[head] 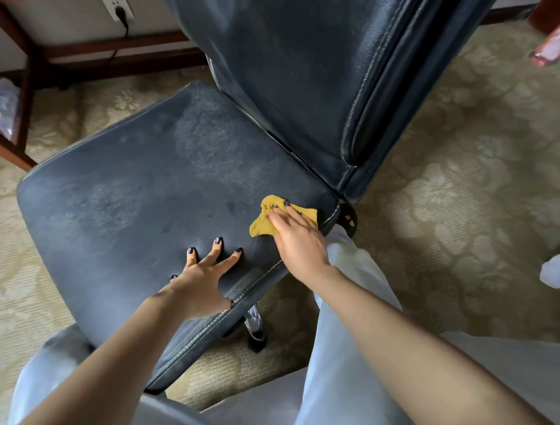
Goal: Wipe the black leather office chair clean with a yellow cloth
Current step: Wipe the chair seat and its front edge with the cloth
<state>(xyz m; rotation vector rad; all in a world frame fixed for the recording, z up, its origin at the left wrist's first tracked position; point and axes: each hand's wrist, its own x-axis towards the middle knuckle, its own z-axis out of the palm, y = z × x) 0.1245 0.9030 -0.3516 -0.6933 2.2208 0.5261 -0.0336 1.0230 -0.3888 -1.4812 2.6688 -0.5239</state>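
Yellow crumpled cloth (264,226) lies pressed under the straight fingers (291,213) of the right hand (298,241) at the seat's back corner of the dusty black leather office chair (136,197), left hand (201,280) splayed flat nearby, mid-wipe, with a sweep over the grey film probably next.

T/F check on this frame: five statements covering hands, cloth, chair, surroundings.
1. The yellow cloth lies under the right hand on the seat. True.
2. The left hand holds a second cloth. False: it rests bare on the seat, fingers spread.
3. The cloth is on the backrest. False: it is on the seat, at the corner near the backrest.
4. A plug sits in the wall socket. True.
5. The floor is bare wood. False: it is patterned carpet.
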